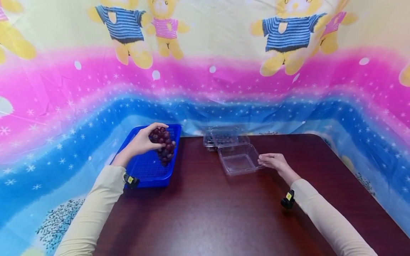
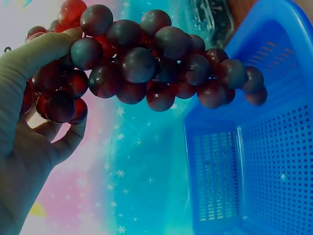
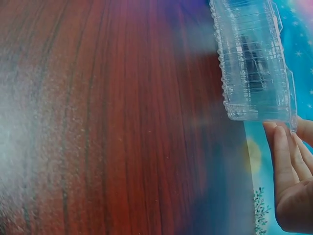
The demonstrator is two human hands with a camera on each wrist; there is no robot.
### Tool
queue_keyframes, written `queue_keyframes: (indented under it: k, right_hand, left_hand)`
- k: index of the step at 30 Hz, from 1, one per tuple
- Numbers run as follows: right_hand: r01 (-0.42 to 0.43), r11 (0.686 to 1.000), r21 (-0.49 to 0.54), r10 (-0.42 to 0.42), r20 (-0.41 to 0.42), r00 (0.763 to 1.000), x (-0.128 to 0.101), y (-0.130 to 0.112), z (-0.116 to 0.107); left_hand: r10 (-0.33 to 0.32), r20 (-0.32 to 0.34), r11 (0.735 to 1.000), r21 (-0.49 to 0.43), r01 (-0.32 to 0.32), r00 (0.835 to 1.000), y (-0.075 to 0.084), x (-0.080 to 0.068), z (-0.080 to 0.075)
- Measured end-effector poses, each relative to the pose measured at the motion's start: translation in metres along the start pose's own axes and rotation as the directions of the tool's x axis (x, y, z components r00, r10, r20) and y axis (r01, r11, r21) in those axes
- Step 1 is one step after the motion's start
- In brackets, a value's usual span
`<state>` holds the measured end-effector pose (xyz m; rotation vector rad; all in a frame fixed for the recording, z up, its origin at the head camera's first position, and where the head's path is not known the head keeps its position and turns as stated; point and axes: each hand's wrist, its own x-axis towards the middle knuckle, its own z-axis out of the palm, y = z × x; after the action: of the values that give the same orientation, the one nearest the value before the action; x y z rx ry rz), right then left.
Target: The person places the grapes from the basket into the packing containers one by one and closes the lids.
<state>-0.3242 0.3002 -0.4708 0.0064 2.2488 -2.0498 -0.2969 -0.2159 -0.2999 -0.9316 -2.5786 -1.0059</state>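
A bunch of dark red grapes [image 1: 164,146] hangs from my left hand [image 1: 141,142], which grips it near the top between thumb and fingers. In the head view the grapes overlap the blue basket [image 1: 145,167]; the left wrist view shows the basket's perforated inside [image 2: 279,166] beside the bunch's tip. A clear plastic clamshell box [image 1: 238,160] sits with its lid up toward the back of the table. My right hand [image 1: 277,163] pinches the right edge of this box, as the right wrist view also shows at the rim of the clear plastic [image 3: 254,73].
Just behind the clamshell stands another clear box [image 1: 209,141] with dark contents. The brown table [image 1: 205,209] reaches back to a printed cloth backdrop [image 1: 198,81] with bears and snowflakes, which also hangs along both sides.
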Motion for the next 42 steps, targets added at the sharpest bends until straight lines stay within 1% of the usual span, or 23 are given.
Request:
queue_keyframes:
  k: [1, 4, 8, 11, 14, 18, 21, 24, 26, 28, 31, 34, 37, 39, 42]
  right_hand:
    - [-0.006, 1.0, 0.006, 0.006, -0.005, 1.0, 0.0, 0.0, 0.0]
    - [-0.019, 1.0, 0.018, 0.019, -0.011, 1.0, 0.0, 0.0, 0.002]
    - [-0.028, 0.999, 0.03, 0.029, -0.016, 0.999, -0.001, 0.0, 0.005]
    - [-0.025, 0.999, 0.042, 0.026, -0.014, 1.0, -0.002, 0.001, 0.008]
    - [-0.028, 0.998, 0.051, 0.029, -0.015, 0.999, -0.002, 0.003, 0.01]
    - [-0.036, 0.998, 0.042, 0.037, -0.028, 0.999, -0.002, 0.006, 0.013]
    - [-0.032, 0.999, 0.029, 0.033, -0.03, 0.999, -0.002, 0.007, 0.015]
    - [-0.036, 0.999, 0.032, 0.038, -0.041, 0.998, -0.003, 0.007, 0.017]
    - [-0.037, 0.999, 0.03, 0.038, -0.041, 0.998, -0.004, 0.008, 0.018]
    - [-0.042, 0.998, 0.048, 0.044, -0.048, 0.998, -0.004, 0.009, 0.02]
    - [-0.03, 0.997, 0.071, 0.032, -0.039, 0.999, -0.005, 0.01, 0.023]
    - [-0.022, 0.995, 0.102, 0.027, -0.047, 0.999, -0.005, 0.01, 0.026]
    - [-0.013, 0.995, 0.101, 0.017, -0.04, 0.999, -0.006, 0.011, 0.028]
    - [-0.018, 0.994, 0.104, 0.024, -0.055, 0.998, -0.008, 0.011, 0.03]
    - [-0.017, 0.997, 0.074, 0.022, -0.057, 0.998, -0.01, 0.013, 0.034]
  left_hand:
    - [0.006, -0.005, 1.0, -0.009, -0.006, 1.0, 0.004, 0.0, 0.0]
    - [0.002, -0.021, 1.0, -0.029, -0.003, 1.0, 0.005, 0.002, 0.0]
    - [-0.024, -0.029, 0.998, -0.062, 0.022, 0.999, -0.011, 0.006, 0.003]
    - [-0.021, -0.035, 0.995, -0.101, 0.017, 0.999, -0.015, 0.009, 0.004]
    - [-0.013, -0.054, 0.989, -0.146, 0.005, 0.998, -0.015, 0.011, 0.004]
    - [-0.042, -0.052, 0.978, -0.205, 0.031, 0.998, 0.005, 0.011, 0.001]
    - [-0.058, -0.034, 0.971, -0.235, 0.048, 0.998, 0.02, 0.01, -0.001]
    - [-0.047, -0.023, 0.966, -0.256, 0.039, 0.999, 0.023, 0.012, 0.0]
    - [-0.049, -0.013, 0.96, -0.275, 0.043, 0.999, 0.025, 0.013, 0.001]
    - [-0.057, -0.004, 0.953, -0.299, 0.053, 0.998, 0.025, 0.014, 0.001]
    - [-0.074, 0.008, 0.938, -0.34, 0.073, 0.997, 0.025, 0.015, 0.002]
    - [-0.071, 0.021, 0.918, -0.39, 0.074, 0.997, 0.022, 0.016, 0.004]
    - [-0.056, 0.034, 0.895, -0.441, 0.066, 0.998, 0.012, 0.02, 0.008]
    - [-0.042, 0.039, 0.884, -0.465, 0.056, 0.998, 0.005, 0.022, 0.011]
    - [-0.025, 0.04, 0.874, -0.485, 0.041, 0.999, -0.002, 0.024, 0.016]
